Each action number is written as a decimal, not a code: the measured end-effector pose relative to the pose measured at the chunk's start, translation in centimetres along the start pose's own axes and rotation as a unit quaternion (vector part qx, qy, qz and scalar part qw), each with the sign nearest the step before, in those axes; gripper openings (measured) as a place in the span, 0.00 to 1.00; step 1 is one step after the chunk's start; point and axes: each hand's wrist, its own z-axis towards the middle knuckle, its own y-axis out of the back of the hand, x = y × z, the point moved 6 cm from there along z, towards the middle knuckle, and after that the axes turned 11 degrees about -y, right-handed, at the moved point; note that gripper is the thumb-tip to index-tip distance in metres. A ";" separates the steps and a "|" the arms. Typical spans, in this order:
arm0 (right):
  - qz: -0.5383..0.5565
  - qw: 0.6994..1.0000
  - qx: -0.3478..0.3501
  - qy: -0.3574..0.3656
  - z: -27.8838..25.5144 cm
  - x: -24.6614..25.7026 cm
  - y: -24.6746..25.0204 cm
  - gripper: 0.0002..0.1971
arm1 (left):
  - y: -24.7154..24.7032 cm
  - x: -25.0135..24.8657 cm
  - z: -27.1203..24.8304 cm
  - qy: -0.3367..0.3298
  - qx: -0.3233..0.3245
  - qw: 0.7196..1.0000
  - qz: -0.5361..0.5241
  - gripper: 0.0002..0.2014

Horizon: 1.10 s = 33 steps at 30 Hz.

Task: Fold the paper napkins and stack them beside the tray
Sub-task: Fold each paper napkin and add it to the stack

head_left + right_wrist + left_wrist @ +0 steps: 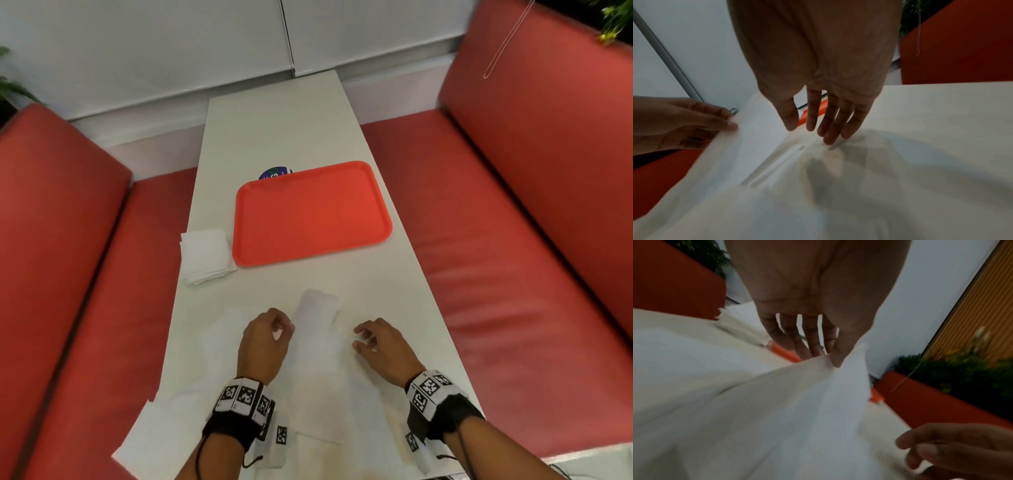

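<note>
At lower centre, my left hand (265, 337) pinches a napkin (317, 310) edge — my right hand (380, 344) hovers slack, grasping nothing. Best meet the edges squarely before creasing — the stack (205, 255) waits left of the tray (311, 212).

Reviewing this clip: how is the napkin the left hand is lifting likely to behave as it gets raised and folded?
Likely floppy: the napkin drapes in soft folds below the left hand pinching its edge. Probably very light, since a thumb-and-finger pinch lifts it. It may shift or crumple easily; the right hand hovers with straight fingers near its lower part, seemingly ready to steady it.
</note>
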 end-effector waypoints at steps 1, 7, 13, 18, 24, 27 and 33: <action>0.023 1.000 -0.002 0.006 -0.3 0.6 0.6 0.17 | 0.6 -1.2 -0.1 -0.015 -0.006 1.000 -0.021 0.07; 0.238 0.961 0.141 0.026 -2.6 7.3 3.5 0.39 | 4.6 -7.5 -0.6 0.016 -0.044 0.945 -0.325 0.03; 0.388 0.915 0.095 0.048 -3.6 11.3 7.3 0.10 | 6.0 -10.5 -0.7 0.038 -0.041 0.886 -0.461 0.10; 0.395 0.914 0.059 0.071 -4.7 12.2 9.8 0.09 | 5.8 -12.1 -1.5 -0.005 -0.020 0.914 -0.404 0.12; 0.419 0.901 0.042 0.102 -6.2 12.8 11.9 0.10 | 6.8 -13.9 -1.6 -0.056 -0.029 0.914 -0.401 0.10; 0.423 0.898 0.042 0.111 -6.5 13.1 12.6 0.10 | 7.6 -15.0 -1.9 -0.093 -0.039 0.909 -0.403 0.11; 0.447 0.877 0.049 0.170 -7.6 14.0 13.7 0.12 | 8.6 -16.2 -2.3 -0.151 -0.055 0.903 -0.399 0.15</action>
